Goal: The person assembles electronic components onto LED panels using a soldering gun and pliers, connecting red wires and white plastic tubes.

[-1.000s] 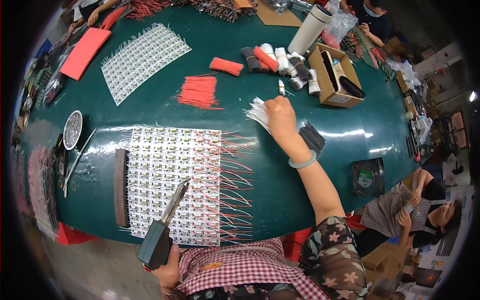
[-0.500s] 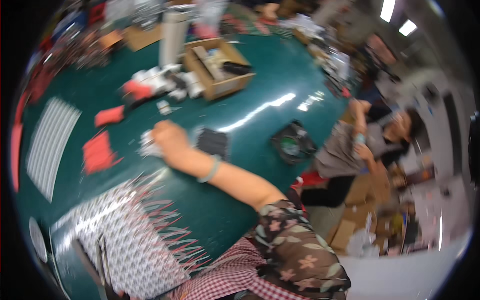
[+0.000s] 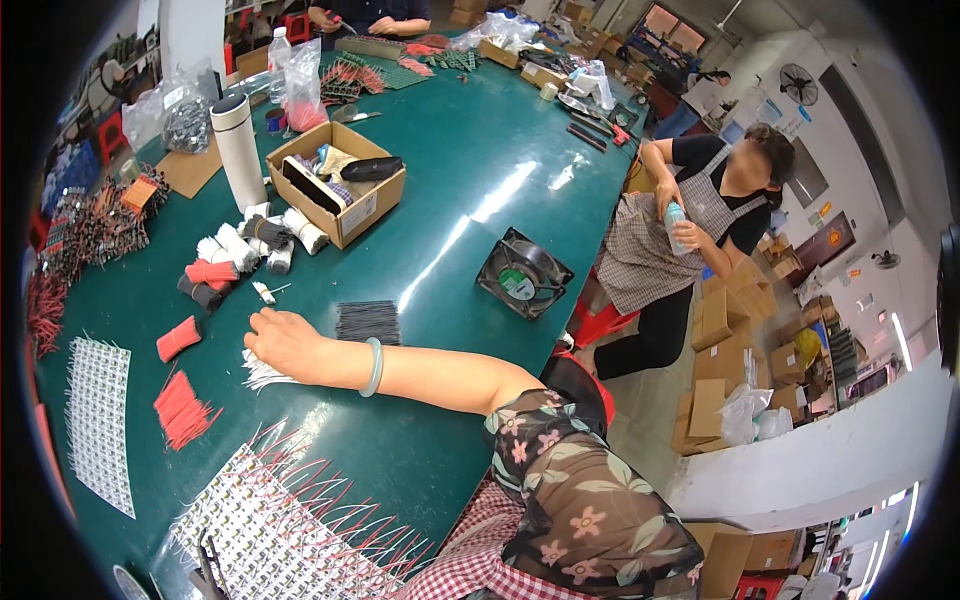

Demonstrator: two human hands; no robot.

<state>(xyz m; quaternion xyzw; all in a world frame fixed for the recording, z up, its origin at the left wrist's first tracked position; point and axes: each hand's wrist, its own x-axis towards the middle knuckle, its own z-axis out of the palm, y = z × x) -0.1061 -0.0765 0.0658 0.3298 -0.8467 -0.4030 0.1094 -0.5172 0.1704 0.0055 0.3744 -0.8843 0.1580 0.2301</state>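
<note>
Across the green table reaches my right hand, with a pale bangle on its wrist. Its fingers are curled down onto a small pile of white wires, covering part of it. Black wires lie in a flat bundle beside the wrist. Loose red wires and a bound red bundle are left of the hand. Nearer me lies a white sheet of small circuit boards, with red and white wires standing up from its right side. My left hand is out of view.
A cardboard box of odds and ends stands beside a white flask and bundled wires. Further right is a black fan. Another board sheet lies at left. A seated co-worker holds a bottle.
The view has swung and become sharper, with more of the room's far side showing. My right hand stays at the white wires, its fingers still bent down over them.
</note>
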